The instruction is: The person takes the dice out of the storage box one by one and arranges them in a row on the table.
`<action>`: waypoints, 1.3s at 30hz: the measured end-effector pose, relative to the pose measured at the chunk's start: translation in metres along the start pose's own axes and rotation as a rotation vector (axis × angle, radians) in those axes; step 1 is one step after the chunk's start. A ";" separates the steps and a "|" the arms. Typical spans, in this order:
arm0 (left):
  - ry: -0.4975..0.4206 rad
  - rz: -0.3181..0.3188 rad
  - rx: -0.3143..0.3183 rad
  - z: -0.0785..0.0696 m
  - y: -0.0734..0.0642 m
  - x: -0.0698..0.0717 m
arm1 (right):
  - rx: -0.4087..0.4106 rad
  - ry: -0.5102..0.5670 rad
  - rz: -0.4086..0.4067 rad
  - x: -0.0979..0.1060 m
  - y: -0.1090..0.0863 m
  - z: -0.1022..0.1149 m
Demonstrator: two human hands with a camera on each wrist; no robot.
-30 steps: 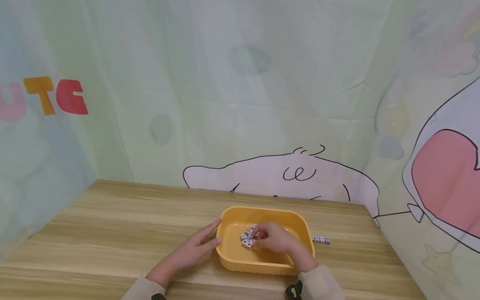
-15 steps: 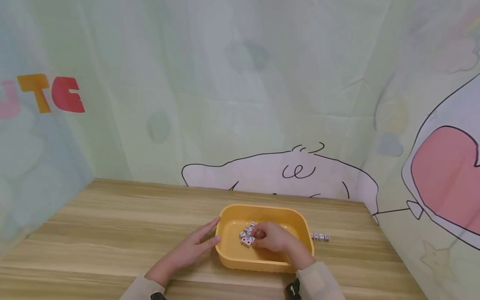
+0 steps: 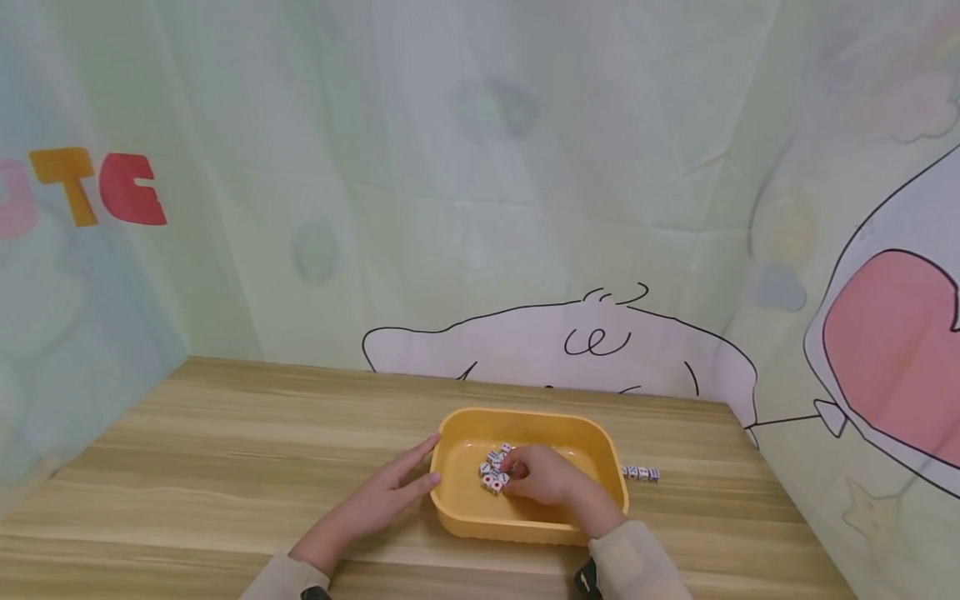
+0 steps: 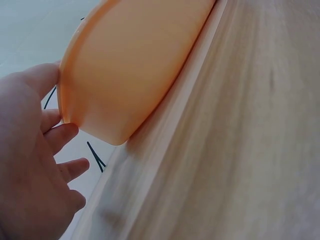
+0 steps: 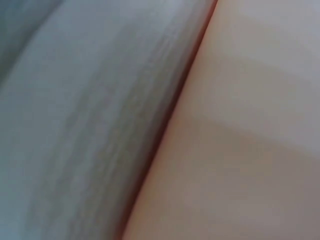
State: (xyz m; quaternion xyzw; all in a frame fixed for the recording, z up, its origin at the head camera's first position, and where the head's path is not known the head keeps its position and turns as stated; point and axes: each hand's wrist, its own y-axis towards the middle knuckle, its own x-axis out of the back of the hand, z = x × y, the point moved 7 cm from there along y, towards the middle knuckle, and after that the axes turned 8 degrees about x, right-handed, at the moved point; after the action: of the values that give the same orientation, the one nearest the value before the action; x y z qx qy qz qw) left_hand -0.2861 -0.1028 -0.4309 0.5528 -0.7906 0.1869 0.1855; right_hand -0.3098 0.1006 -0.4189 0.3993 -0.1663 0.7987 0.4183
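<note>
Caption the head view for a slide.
Left hand against a yellow plastic tub, right hand at the dice inside; a row of dice lies outside on the wood-grain table.

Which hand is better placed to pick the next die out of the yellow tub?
Probably the right hand: it reaches inside the yellow tub, with its fingers right at the pile of dice. The left hand is outside, touching the tub's edge, away from the dice.

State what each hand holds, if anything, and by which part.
The left hand only touches the left end of the yellow tray, gripping nothing. The right hand is at the dice; whether it pinches one cannot be told.
</note>
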 end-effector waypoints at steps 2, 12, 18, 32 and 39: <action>0.001 0.000 -0.003 0.000 0.000 0.000 | -0.015 0.000 0.002 0.000 0.000 0.000; -0.002 -0.005 -0.024 0.000 -0.002 -0.001 | -0.015 -0.023 -0.015 0.002 -0.003 -0.001; -0.008 0.007 -0.041 -0.003 -0.001 -0.003 | -0.018 0.015 -0.049 0.009 -0.010 -0.004; -0.009 0.022 -0.058 -0.007 -0.003 -0.002 | -0.033 -0.026 -0.152 0.063 -0.040 0.004; -0.005 0.010 -0.059 -0.006 -0.004 0.000 | -0.102 -0.008 -0.186 0.092 -0.061 -0.010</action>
State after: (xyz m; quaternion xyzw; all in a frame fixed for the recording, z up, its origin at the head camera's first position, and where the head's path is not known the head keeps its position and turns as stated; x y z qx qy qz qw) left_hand -0.2820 -0.1010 -0.4254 0.5437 -0.7989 0.1630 0.1988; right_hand -0.2964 0.1919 -0.3583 0.3942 -0.1707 0.7453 0.5099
